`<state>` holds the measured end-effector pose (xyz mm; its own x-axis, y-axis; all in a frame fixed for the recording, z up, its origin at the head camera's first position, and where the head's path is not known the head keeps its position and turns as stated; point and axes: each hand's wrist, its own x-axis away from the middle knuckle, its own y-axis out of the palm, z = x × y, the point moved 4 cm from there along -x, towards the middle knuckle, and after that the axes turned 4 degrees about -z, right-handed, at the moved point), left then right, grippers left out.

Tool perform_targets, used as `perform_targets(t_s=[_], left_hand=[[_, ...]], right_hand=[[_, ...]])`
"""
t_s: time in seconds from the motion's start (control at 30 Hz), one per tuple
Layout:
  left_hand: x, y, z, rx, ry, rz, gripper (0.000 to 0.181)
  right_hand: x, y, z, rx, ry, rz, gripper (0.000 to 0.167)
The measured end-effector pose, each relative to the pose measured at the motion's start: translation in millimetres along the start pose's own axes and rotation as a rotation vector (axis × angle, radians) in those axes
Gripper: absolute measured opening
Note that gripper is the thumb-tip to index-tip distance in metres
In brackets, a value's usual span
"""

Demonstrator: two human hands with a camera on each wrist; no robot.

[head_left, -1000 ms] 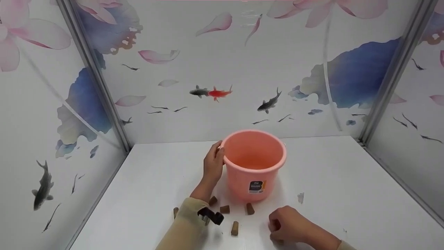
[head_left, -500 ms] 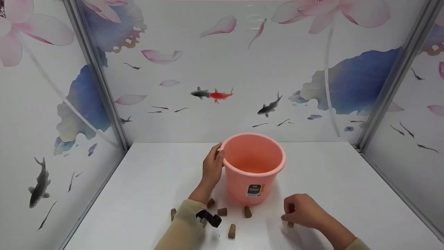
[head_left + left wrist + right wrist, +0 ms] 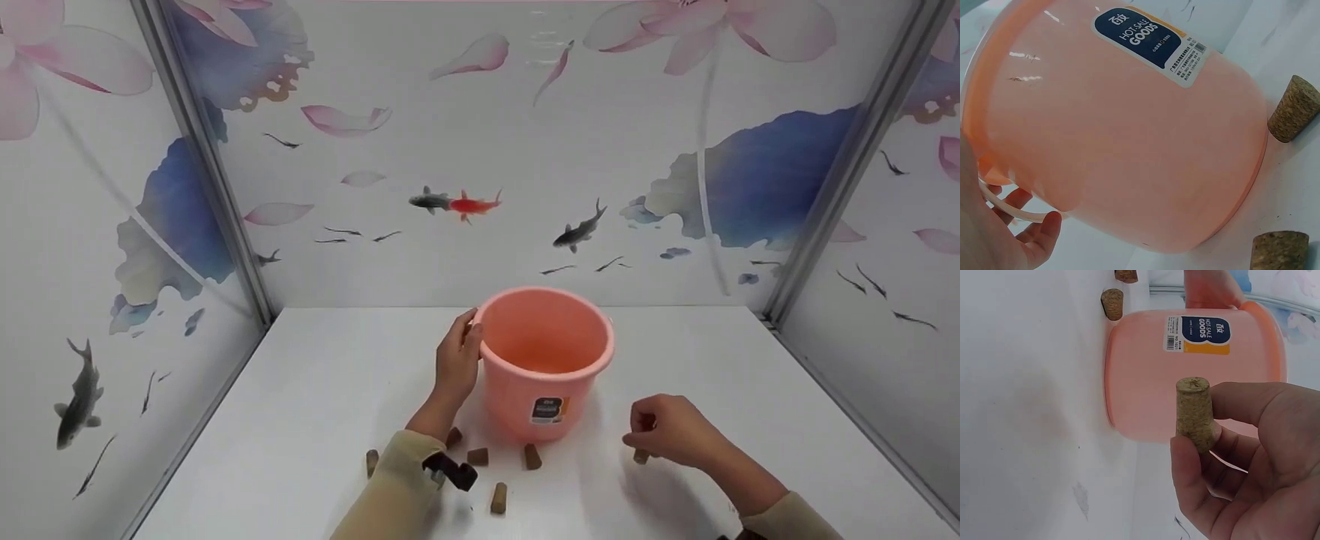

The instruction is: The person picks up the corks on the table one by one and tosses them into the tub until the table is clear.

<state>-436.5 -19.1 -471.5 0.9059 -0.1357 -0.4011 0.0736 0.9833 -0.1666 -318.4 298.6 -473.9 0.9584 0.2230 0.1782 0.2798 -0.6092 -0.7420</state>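
Left hand [image 3: 456, 367]: the pink bucket [image 3: 541, 386] was gripped at its left side near the rim, with the fingers curled by its pale handle [image 3: 1030, 216].
Right hand [image 3: 671, 431]: one cork [image 3: 1195, 413] was pinched between thumb and fingertips.
Held cork: it was raised above the white surface [image 3: 697, 352], to the right of the bucket and apart from it.
Bucket: it was stood upright, mouth upward, and a dark blue label [image 3: 1148, 42] printed "HOT-SALE GOODS" was borne on its front.
Loose corks [image 3: 499, 498]: five were seen in the head view, scattered before the bucket; two were set near its base, and two were partly covered by the left sleeve [image 3: 394, 484].
Black wrist device [image 3: 452, 472]: it was worn over that sleeve.
Back wall [image 3: 480, 135]: it was decorated with petals, fish and blue leaves.
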Motion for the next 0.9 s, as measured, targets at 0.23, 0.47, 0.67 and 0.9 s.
perform_targets(t_s=[0.23,0.47,0.67,0.9], left_hand=[[2.4,-0.1,-5.1,0.017,0.010,-0.006,0.048],[-0.7,0.6,-4.0,0.020,0.018,-0.018,0.048],[-0.9,0.0,-1.9,0.008,0.001,-0.018,0.048],[-1.2,-1.0,-2.3,0.025,0.007,-0.017,0.047]], right_hand=[[1.7,-14,1,-0.019,0.001,0.135,0.022],[5.3,-35,-4,-0.024,0.006,0.257,0.021],[2.9,-49,-8,-0.044,0.015,0.299,0.020],[-4.9,-60,-12,-0.087,0.020,0.341,0.017]])
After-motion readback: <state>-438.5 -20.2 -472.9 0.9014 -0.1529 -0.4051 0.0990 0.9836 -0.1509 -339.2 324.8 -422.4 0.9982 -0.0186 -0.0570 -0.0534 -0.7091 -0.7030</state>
